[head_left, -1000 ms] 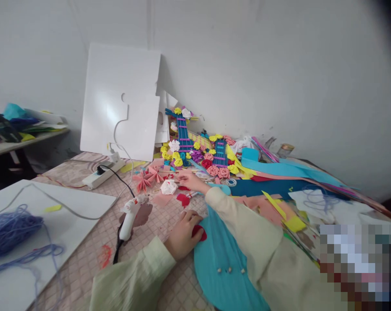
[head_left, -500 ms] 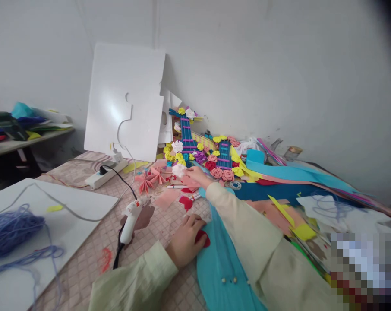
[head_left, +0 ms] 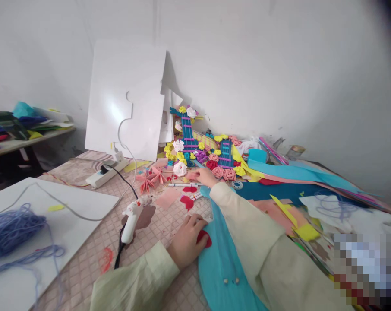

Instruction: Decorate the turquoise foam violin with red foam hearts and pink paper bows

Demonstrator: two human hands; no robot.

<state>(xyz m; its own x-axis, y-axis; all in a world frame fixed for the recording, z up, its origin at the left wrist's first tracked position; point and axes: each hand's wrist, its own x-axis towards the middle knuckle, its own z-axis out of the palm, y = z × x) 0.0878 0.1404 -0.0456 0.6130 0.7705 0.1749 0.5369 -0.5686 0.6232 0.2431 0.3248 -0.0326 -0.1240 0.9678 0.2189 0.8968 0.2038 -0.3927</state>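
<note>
The red paper piece (head_left: 206, 238) lies on the left edge of the teal sheet (head_left: 221, 263), toward the near edge of the table (head_left: 82, 263), partly under the flat, unclenched fingers of the left hand (head_left: 185, 242). The right hand (head_left: 204, 175), fingers extended and gripping nothing, lies just beside the white paper flower (head_left: 180, 169).

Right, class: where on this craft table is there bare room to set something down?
Bare checked tablecloth shows between the white glue gun and the flat white foam board; the board's right corner, away from the blue yarn, is bare too. It is crowded at the back around the coloured paper flowers and on the right under loose coloured paper sheets.
</note>
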